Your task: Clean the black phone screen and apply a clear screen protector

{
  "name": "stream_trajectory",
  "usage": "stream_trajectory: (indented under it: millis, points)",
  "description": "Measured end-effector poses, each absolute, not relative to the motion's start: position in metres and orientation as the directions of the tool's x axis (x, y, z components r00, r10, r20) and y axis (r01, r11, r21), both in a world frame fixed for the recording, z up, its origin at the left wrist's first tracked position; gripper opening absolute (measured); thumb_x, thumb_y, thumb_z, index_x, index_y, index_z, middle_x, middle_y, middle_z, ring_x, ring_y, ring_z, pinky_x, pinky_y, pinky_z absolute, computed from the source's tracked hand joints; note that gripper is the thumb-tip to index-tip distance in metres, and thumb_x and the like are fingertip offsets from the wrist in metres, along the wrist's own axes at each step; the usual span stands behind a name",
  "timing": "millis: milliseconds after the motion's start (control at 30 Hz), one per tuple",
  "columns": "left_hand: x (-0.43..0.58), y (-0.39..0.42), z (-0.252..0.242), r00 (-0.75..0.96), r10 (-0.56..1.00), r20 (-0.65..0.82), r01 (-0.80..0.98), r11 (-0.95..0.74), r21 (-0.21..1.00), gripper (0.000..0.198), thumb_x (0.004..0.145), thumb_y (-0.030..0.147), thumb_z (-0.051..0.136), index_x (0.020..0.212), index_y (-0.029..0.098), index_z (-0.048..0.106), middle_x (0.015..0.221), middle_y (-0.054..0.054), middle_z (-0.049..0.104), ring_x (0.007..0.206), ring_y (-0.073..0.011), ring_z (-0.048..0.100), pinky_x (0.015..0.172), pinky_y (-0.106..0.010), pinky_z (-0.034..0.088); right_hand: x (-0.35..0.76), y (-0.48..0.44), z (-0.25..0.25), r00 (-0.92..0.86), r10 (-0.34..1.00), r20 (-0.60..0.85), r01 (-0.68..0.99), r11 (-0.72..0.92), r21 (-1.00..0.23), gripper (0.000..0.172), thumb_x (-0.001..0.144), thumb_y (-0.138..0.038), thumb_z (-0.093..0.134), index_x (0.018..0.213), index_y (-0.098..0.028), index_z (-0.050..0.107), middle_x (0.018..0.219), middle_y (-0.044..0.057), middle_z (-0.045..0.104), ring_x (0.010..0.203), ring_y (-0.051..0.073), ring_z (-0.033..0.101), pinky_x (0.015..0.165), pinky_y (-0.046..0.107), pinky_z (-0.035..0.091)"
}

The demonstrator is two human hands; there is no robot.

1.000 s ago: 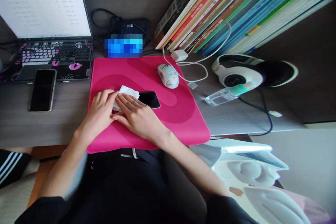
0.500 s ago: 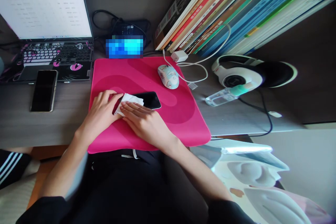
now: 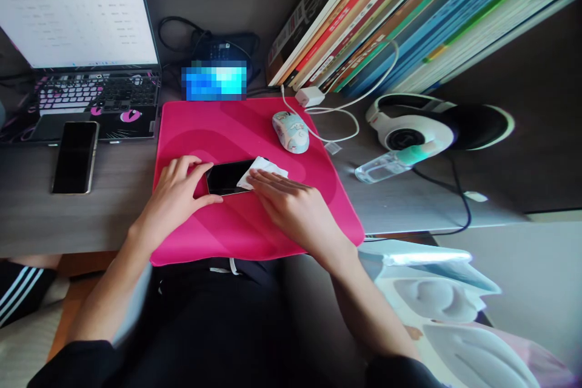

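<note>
A black smartphone (image 3: 226,178) lies flat, screen up, on a pink desk mat (image 3: 191,124). At its left end my left hand (image 3: 171,195) steadies it, index finger at the far edge and thumb at the near edge. My right hand (image 3: 297,206) presses a folded white tissue (image 3: 269,167) onto the right part of the screen with its fingers together. The tissue and fingers hide the phone's right end. A patterned light-blue mouse (image 3: 291,132) rests on the mat beyond my right hand.
An open laptop (image 3: 86,97) stands left, with a second phone (image 3: 75,157) before it. To the right are a white charger (image 3: 310,96) with its cable, a clear spray bottle (image 3: 384,168) and white headphones (image 3: 418,124). Leaning books (image 3: 345,30) line the back.
My right hand has slid the tissue rightward along the screen, uncovering the phone's left part and covering its right end. My left hand stays at the left end.
</note>
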State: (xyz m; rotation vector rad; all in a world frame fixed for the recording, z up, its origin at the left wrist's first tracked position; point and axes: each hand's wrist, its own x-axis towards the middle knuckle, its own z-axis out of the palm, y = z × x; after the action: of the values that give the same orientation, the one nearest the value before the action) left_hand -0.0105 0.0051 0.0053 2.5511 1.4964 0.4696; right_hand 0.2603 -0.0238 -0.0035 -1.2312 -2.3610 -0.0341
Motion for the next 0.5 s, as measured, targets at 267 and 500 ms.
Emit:
stream_trajectory:
  millis: [267,500]
  points:
    - [-0.01,0.005,0.007,0.46,0.869,0.183,0.832,-0.494,0.254,0.068,0.095,0.052,0.077,0.153,0.024,0.055,0.143,-0.014,0.057,0.13,-0.0348,0.056,0.115,-0.054,0.047,0.264,-0.013,-0.007,-0.471,0.757,0.454,0.751,0.613,-0.244,0.03,0.11,-0.02,0.053,0.127,-0.019,0.078,0.135,0.006,0.078,0.128,0.024,0.074,0.11,0.038,0.062]
    - [-0.011,0.006,0.007,0.463,0.868,0.178,0.828,-0.495,0.262,0.067,0.095,0.053,0.076,0.153,0.026,0.055,0.143,-0.014,0.056,0.131,-0.0353,0.056,0.116,-0.054,0.047,0.266,-0.004,-0.014,-0.456,0.735,0.503,0.719,0.637,-0.278,0.03,0.11,-0.023,0.054,0.125,-0.022,0.08,0.132,0.004,0.079,0.125,0.024,0.075,0.109,0.038,0.063]
